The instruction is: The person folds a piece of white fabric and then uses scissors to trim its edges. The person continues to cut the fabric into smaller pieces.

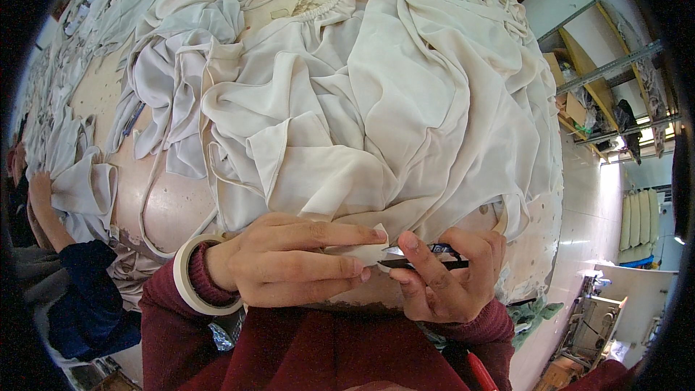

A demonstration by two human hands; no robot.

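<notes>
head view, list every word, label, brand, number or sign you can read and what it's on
No text can be read in this view.
Small black-and-blue metal snips in the right hand: any marking is too small to read.
Cream, ring-shaped tape roll: no lettering visible.
Off-white, draped cloth: no lettering visible.

Cream cloth [434, 94]: thin, rumpled, heaped in loose folds toward 12 and 1 o'clock; one edge lifted near 5 o'clock.
Snips [397, 264]: dark-handled, blades parted, tips toward 9 o'clock, beside that edge.
</notes>
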